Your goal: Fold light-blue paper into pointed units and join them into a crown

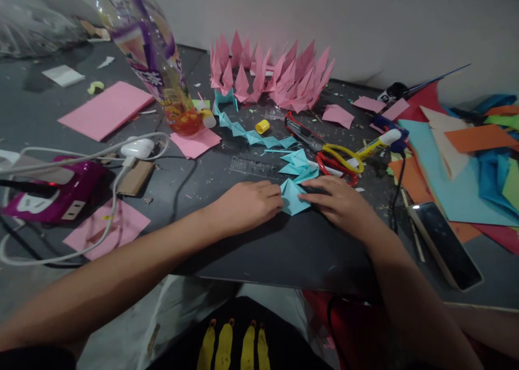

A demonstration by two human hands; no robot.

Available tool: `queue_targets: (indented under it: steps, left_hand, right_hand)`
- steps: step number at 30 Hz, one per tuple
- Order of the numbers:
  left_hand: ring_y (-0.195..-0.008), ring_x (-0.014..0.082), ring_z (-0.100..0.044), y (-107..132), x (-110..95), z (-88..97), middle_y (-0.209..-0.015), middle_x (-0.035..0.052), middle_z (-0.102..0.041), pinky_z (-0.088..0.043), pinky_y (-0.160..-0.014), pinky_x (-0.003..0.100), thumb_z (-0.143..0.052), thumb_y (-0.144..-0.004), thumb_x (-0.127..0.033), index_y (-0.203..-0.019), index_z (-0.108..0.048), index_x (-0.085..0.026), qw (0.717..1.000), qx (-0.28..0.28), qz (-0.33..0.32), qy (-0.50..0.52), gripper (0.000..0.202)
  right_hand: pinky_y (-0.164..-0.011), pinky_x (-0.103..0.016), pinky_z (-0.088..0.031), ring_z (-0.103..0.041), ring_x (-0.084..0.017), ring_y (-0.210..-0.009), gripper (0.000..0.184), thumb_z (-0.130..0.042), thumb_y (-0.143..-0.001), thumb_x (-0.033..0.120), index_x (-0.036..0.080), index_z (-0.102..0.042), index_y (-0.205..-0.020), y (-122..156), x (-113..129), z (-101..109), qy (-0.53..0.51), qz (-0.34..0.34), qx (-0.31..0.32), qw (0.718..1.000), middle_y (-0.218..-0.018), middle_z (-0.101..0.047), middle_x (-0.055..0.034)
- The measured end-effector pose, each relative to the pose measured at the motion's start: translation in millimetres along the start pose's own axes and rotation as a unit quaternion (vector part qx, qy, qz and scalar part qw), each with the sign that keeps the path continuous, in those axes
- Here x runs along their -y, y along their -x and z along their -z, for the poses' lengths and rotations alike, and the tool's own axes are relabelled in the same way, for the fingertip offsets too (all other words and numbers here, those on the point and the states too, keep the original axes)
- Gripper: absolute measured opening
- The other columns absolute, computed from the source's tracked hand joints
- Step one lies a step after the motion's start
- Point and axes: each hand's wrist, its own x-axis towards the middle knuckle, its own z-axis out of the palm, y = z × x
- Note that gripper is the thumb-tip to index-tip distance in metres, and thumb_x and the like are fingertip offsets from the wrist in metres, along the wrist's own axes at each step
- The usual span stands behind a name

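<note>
A light blue folded origami paper [292,198] lies at the table's front middle, between my two hands. My left hand [253,205] has its fingers curled together at the paper's left edge, pinching it. From the other side, my right hand [338,202] holds the right corner with its fingertips, its fingers slightly apart; its thumb is hard to see. Just beyond are more light blue folded pieces [299,163]. A zigzag strip of joined blue pieces [251,136] runs back toward a ring of pink pointed paper pieces [243,83] near the wall.
Scissors [343,158], a box cutter [304,132], a clear ruler [253,166] and a yellow cap [262,126] lie behind my hands. A bottle [162,73], pink sheets [106,109] and a purple power strip [60,197] are left. A phone [446,246] and coloured paper [458,170] are right.
</note>
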Motion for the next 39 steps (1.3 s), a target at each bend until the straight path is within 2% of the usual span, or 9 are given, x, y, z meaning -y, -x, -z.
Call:
queue_targets:
  steps: [4, 8, 13, 18, 25, 30, 33, 36, 39]
  left_hand:
    - [-0.09, 0.0164, -0.057, -3, 3, -0.9, -0.098, 0.0031, -0.063, -0.045, -0.078, 0.027, -0.059, -0.084, -0.025, -0.098, -0.06, -0.017, 0.999, -0.007, -0.011, 0.03, 0.016]
    - [-0.085, 0.0152, -0.057, -5, 3, -2.0, -0.094, 0.0037, -0.064, -0.045, -0.074, 0.025, -0.052, -0.088, -0.022, -0.093, -0.062, -0.016, 1.0, 0.016, -0.024, 0.011, 0.012]
    - [-0.082, 0.0161, -0.056, -5, 2, 0.1, -0.089, 0.0041, -0.064, -0.044, -0.074, 0.027, -0.043, -0.092, -0.02, -0.09, -0.062, -0.015, 0.999, 0.019, -0.032, 0.0, 0.02]
    - [-0.08, 0.0157, -0.054, -5, 3, -3.7, -0.088, 0.0031, -0.063, -0.042, -0.073, 0.027, -0.047, -0.091, -0.021, -0.089, -0.062, -0.016, 0.999, 0.02, -0.025, 0.023, 0.016]
    - [-0.076, 0.0142, -0.055, -8, 2, -8.4, -0.082, 0.0013, -0.063, -0.043, -0.072, 0.027, -0.052, -0.088, -0.02, -0.088, -0.061, -0.017, 0.996, -0.004, 0.026, 0.086, 0.01]
    - [-0.081, 0.0157, -0.056, -9, 0, -9.6, -0.088, 0.0035, -0.062, -0.045, -0.073, 0.029, -0.053, -0.087, -0.019, -0.086, -0.062, -0.015, 0.998, -0.028, 0.014, 0.055, 0.009]
    - [-0.085, 0.0187, -0.056, -6, -6, -8.9, -0.095, 0.0061, -0.063, -0.046, -0.073, 0.032, -0.052, -0.087, -0.019, -0.088, -0.062, -0.015, 0.999, -0.039, -0.013, 0.004, 0.011]
    - [-0.081, 0.0183, -0.058, -1, -19, -7.6, -0.09, 0.0057, -0.064, -0.048, -0.071, 0.031, -0.053, -0.085, -0.015, -0.092, -0.062, -0.012, 0.999, 0.008, -0.05, -0.021, 0.012]
    - [-0.082, 0.0201, -0.059, 4, -32, -7.0, -0.089, 0.0069, -0.064, -0.048, -0.067, 0.031, -0.052, -0.084, -0.015, -0.095, -0.062, -0.009, 0.998, 0.026, -0.025, -0.054, 0.016]
  right_hand:
    - [-0.087, -0.042, -0.046, -0.056, -0.022, -0.103, 0.029, -0.044, -0.087, 0.012, 0.025, -0.065, -0.104, 2, 7, 6, 0.0, 0.002, 0.023, 1.0, -0.112, -0.063, -0.0076]
    - [-0.082, -0.038, -0.048, -0.057, -0.02, -0.097, 0.027, -0.043, -0.089, 0.014, 0.023, -0.065, -0.102, 3, 10, 10, -0.027, 0.002, 0.031, 0.999, -0.104, -0.065, -0.0081]
    - [-0.079, -0.036, -0.047, -0.057, -0.02, -0.093, 0.025, -0.043, -0.09, 0.015, 0.022, -0.066, -0.098, 2, 8, 9, -0.018, 0.013, 0.04, 0.999, -0.101, -0.065, -0.0079]
    - [-0.079, -0.038, -0.047, -0.055, -0.021, -0.093, 0.027, -0.04, -0.089, 0.012, 0.019, -0.065, -0.094, -3, 10, 7, 0.02, 0.039, 0.046, 0.998, -0.1, -0.063, -0.0104]
    - [-0.081, -0.04, -0.047, -0.054, -0.022, -0.095, 0.021, -0.042, -0.089, 0.014, 0.018, -0.063, -0.086, -12, 19, -1, 0.033, 0.034, 0.047, 0.998, -0.1, -0.06, -0.0111]
    - [-0.079, -0.04, -0.047, -0.054, -0.023, -0.091, 0.018, -0.046, -0.088, 0.018, 0.014, -0.063, -0.086, -15, 21, -7, 0.025, 0.031, 0.023, 0.999, -0.097, -0.06, -0.0122]
    - [-0.078, -0.038, -0.047, -0.054, -0.022, -0.089, 0.016, -0.047, -0.088, 0.018, 0.014, -0.063, -0.087, -16, 21, -7, 0.014, 0.03, 0.013, 0.999, -0.094, -0.061, -0.0112]
    - [-0.075, -0.034, -0.048, -0.056, -0.02, -0.086, 0.017, -0.046, -0.088, 0.016, 0.014, -0.063, -0.087, -15, 21, -7, -0.001, 0.046, 0.001, 0.999, -0.09, -0.063, -0.0101]
    - [-0.073, -0.031, -0.05, -0.059, -0.018, -0.082, 0.02, -0.045, -0.089, 0.015, 0.013, -0.065, -0.09, -11, 23, -7, 0.0, 0.078, -0.007, 0.997, -0.087, -0.066, -0.0098]
